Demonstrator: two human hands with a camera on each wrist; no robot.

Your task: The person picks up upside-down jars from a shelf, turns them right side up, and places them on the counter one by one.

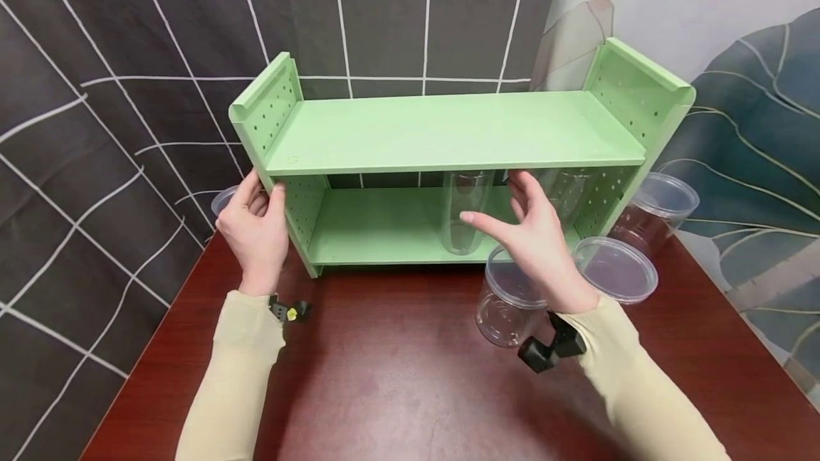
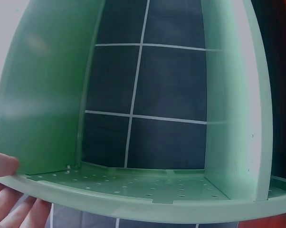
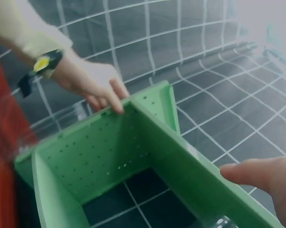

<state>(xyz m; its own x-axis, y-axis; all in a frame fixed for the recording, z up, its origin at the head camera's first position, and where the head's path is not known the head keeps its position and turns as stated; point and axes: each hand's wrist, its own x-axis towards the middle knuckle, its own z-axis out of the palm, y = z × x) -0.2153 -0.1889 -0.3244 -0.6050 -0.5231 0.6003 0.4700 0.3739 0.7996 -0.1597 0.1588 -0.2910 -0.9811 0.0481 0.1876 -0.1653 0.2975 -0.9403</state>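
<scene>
At the table's (image 1: 384,383) far side, your left hand (image 1: 258,233) gripped the green shelf's (image 1: 448,130) left end, your right hand (image 1: 539,244) spread empty; only the head view caught the lidded jar (image 1: 505,315), near right.

- Green two-tier shelf (image 1: 442,130), perforated sides (image 1: 272,116), one end gripped by the left hand (image 1: 256,233).
- Tall clear jar (image 1: 465,198), upright on lower board (image 1: 378,223), beside right hand (image 1: 538,237).
</scene>
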